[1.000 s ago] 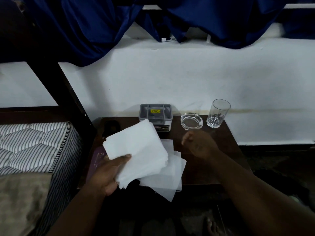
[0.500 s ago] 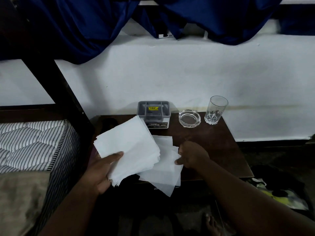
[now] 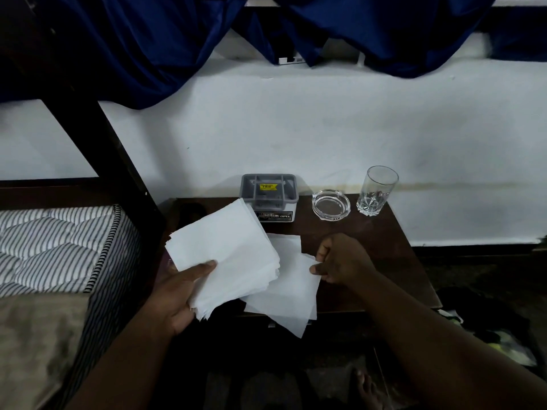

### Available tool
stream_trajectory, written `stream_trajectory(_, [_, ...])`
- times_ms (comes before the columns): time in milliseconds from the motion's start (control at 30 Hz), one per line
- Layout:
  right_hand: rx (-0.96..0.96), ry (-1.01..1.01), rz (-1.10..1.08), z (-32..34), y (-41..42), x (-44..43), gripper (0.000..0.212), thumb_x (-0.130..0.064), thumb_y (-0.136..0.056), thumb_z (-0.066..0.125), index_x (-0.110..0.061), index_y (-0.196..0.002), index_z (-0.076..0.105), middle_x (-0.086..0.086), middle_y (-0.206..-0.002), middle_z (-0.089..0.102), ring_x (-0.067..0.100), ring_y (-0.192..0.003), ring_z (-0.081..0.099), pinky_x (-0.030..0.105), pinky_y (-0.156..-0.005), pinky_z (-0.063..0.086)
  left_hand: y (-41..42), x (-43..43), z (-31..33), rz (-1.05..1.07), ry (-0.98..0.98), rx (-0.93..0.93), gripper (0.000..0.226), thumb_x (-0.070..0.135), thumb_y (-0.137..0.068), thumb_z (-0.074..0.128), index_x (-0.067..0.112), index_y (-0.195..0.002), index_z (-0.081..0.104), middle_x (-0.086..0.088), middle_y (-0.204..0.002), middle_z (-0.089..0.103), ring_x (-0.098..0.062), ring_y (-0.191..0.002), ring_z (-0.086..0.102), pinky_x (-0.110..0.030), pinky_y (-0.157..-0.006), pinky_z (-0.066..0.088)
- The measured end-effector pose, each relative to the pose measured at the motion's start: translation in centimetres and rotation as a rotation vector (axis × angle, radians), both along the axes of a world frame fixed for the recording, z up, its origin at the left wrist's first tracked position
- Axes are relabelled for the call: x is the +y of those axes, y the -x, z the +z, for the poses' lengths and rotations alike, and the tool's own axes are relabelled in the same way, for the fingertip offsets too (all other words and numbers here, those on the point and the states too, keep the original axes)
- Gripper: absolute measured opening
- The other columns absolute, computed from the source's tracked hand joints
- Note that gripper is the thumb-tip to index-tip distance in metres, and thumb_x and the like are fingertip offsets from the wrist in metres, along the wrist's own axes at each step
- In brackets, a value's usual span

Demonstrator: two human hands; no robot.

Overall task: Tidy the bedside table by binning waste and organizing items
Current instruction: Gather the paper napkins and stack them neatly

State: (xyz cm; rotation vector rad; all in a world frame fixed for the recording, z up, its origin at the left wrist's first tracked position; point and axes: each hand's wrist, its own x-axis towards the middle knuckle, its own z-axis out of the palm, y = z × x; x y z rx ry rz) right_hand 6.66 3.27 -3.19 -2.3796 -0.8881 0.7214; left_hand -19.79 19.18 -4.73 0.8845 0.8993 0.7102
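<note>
A blue curtain [image 3: 148,48] hangs above a striped mattress [image 3: 53,247] on the left. The dark tabletop [image 3: 384,247] carries loose white sheets [image 3: 287,294] that overhang its front edge. The left hand [image 3: 177,294] holds a stack [image 3: 228,250] of the same paper over the tabletop's left side, thumb on top, its grip closed on it as before. The right hand [image 3: 340,258] was farther back near the ashtray [image 3: 331,205] a second ago. It now pinches the sheets' right edge in a narrow grip. A grey box [image 3: 269,192], the ashtray and a glass [image 3: 376,190] stand unmoved along the back.
</note>
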Motion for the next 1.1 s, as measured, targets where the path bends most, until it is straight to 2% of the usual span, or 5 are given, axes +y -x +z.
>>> stream_trajectory(167, [0.057,-0.013,0.07,-0.1,-0.3,0.1,0.018,-0.011,-0.071,0.088,-0.014,-0.069,0.071,0.003,-0.06,0.072,0.022,-0.057,0.074,0.033,-0.061,0.061,0.1,0.0,0.0,-0.029,0.024,-0.034,0.042,-0.007,-0.076,0.077,0.023,-0.106,0.075,-0.012,-0.114,0.078,-0.028,-0.097,0.078,-0.041,-0.069,0.063])
stream_trajectory(533, [0.044,0.07,0.31,1.2,-2.2,2.3,0.016,-0.003,-0.078,0.081,-0.012,-0.074,0.068,-0.01,-0.039,0.055,0.001,-0.033,0.051,0.014,-0.043,0.042,0.1,0.1,0.0,-0.022,0.069,-0.083,0.049,-0.011,-0.079,0.072,0.017,-0.12,0.07,-0.015,-0.12,0.076,-0.032,-0.102,0.076,-0.047,-0.075,0.064])
stream_trajectory(667, [-0.037,0.076,0.329,0.3,-2.1,3.0,0.017,-0.008,-0.075,0.084,-0.015,-0.073,0.069,-0.001,-0.055,0.064,0.006,-0.041,0.057,0.019,-0.052,0.046,-0.1,0.0,0.1,-0.021,0.069,-0.096,0.047,-0.014,-0.082,0.069,0.018,-0.116,0.072,-0.014,-0.117,0.077,-0.031,-0.098,0.077,-0.046,-0.07,0.064])
stream_trajectory(833, [-0.237,0.097,0.252,-0.6,-1.9,3.2,0.038,-0.03,-0.063,0.092,-0.025,-0.09,0.067,-0.009,-0.086,0.065,0.015,-0.083,0.063,0.032,-0.079,0.054,0.0,0.0,0.1,-0.021,0.068,-0.094,0.053,-0.012,-0.081,0.07,0.013,-0.127,0.066,-0.014,-0.119,0.076,-0.03,-0.099,0.077,-0.045,-0.07,0.064])
stream_trajectory(1100, [-0.24,0.205,0.269,-1.5,-1.7,3.2,0.045,-0.034,-0.063,0.092,-0.02,-0.1,0.07,0.001,-0.104,0.07,0.022,-0.098,0.067,0.035,-0.084,0.055,0.0,0.2,-0.5,-0.042,0.115,-0.086,0.037,-0.01,-0.082,0.071,0.016,-0.108,0.077,-0.016,-0.113,0.078,-0.031,-0.092,0.079,-0.042,-0.067,0.063])
